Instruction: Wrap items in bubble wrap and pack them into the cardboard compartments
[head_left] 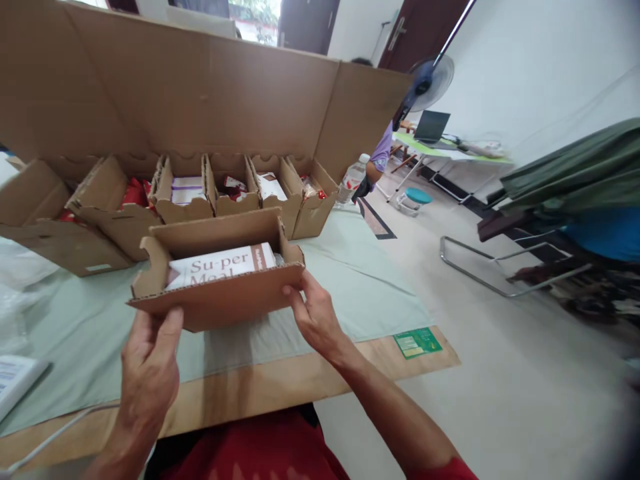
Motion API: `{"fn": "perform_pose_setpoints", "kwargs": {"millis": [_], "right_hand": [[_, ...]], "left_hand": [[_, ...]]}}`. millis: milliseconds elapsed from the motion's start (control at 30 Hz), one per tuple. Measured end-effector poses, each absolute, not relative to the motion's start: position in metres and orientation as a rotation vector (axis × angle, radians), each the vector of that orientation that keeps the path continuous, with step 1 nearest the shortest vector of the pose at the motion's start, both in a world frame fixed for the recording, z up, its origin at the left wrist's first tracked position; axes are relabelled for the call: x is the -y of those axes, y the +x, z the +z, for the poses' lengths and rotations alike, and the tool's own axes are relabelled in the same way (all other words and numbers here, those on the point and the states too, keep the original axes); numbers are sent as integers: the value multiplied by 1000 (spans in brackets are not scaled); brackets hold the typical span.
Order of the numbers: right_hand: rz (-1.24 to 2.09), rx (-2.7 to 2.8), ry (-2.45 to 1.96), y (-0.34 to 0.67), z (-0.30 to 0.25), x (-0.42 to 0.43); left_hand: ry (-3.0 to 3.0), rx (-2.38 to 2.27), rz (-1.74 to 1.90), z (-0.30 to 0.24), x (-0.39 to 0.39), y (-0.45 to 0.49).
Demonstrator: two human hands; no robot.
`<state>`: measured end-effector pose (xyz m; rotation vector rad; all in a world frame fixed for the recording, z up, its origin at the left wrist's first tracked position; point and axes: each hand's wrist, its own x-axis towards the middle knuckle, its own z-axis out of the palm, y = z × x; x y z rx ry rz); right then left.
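Observation:
Between my two hands is an open-topped cardboard box (pixel 240 300), held tilted above the table's near part. Inside it lies a white carton (pixel 220 267) printed "Su-per Meal", with something clear at its right end that I cannot make out. My left hand (pixel 153 360) grips the box's lower left corner, thumb on the near wall and fingers underneath. At the right end, my right hand (pixel 315 313) pinches the near corner with its thumb in front. Behind stands a row of similar cardboard bins (pixel 185 212) holding red packets (pixel 136 193), a purple-striped white box (pixel 188 190) and other packs.
A tall cardboard panel (pixel 210 87) rises behind the bins. A water bottle (pixel 353 179) stands at their right end, near a person's purple sleeve (pixel 384 147). A green card (pixel 418 343) lies at the table's right corner. At left are clear plastic (pixel 20 287) and a white device (pixel 17 383) near a cable.

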<state>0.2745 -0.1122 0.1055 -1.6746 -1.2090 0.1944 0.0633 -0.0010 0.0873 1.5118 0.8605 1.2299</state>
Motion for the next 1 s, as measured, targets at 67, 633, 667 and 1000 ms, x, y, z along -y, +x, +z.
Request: {"fn": "perform_pose_setpoints", "kwargs": {"millis": [67,633,667,1000], "right_hand": [[178,1204,-1638,281,109,100],[-15,1179,-1713,301,20,203],[52,1217,-1671,313,18,202],[343,1160,-1500,361,13,186]], "left_hand": [[1469,-852,1273,96,-10,71],[1284,-835,1076,58,-6,122],[1289,-854,1078,58,-8,124],[1335,-873,1050,61,-2,151]]}}
